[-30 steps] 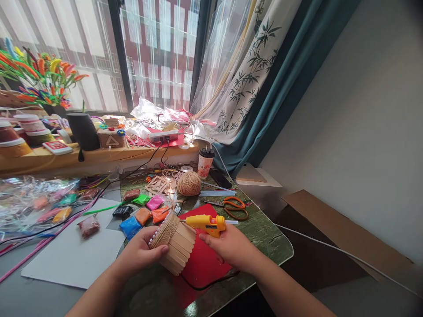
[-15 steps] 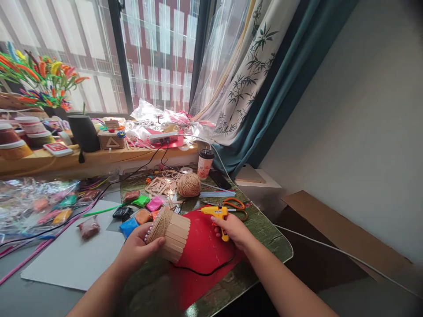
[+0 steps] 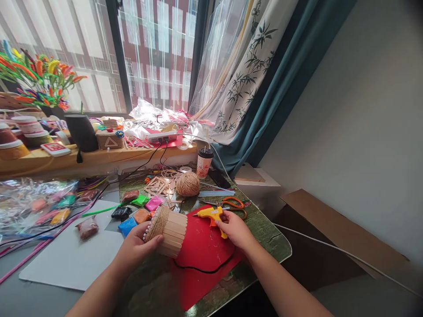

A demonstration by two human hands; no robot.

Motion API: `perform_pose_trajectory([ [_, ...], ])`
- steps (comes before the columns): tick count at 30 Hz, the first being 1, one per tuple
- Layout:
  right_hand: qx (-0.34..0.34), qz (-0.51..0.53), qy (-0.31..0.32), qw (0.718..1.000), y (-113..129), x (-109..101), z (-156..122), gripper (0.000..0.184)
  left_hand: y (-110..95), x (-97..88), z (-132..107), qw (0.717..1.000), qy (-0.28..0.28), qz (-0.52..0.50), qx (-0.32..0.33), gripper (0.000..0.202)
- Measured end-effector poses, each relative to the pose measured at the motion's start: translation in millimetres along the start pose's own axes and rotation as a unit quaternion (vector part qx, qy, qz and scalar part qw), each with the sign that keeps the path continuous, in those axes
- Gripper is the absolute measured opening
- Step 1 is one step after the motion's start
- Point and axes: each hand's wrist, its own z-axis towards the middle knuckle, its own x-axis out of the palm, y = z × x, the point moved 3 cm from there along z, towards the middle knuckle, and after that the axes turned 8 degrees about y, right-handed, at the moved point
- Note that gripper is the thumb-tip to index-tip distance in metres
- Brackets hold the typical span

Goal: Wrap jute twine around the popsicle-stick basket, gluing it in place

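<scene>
Curtains of teal cloth (image 3: 294, 72) hang behind a dark-green marbled tabletop (image 3: 272, 240). Beside a flat red sheet (image 3: 201, 246), the left hand (image 3: 139, 246) grips a tilted, twine-wrapped wooden-stick cup (image 3: 173, 231), its far fingers hidden; the right hand (image 3: 234, 230) clasps a yellow plastic glue gun (image 3: 213, 214), contact with the sheet unclear.

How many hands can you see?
2. The left hand holds the wooden pot; the right hand holds the yellow glue gun, to the right of the pot. Some fingers are partly hidden, but both hands show.

Bright window (image 3: 158, 53) (teal curtain (image 3: 287, 83) beside).
</scene>
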Motion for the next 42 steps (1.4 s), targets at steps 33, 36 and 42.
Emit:
perform_pose_trajectory([
  [33,-0.010,0.233,0.287,0.929,119.5,109.2,51.1,0.039,-18.0,12.6,-2.4,0.981,0.116,0.145,0.061,0.021],
  [36,-0.020,0.278,0.244,0.929,123.6,99.9,50.8,0.038,-14.8,12.0,-2.2,0.983,0.104,0.139,0.057,0.021],
  [42,-0.068,0.353,0.134,0.923,118.7,85.7,43.8,0.038,-6.3,8.2,-0.9,0.994,0.080,0.069,0.007,0.025],
])
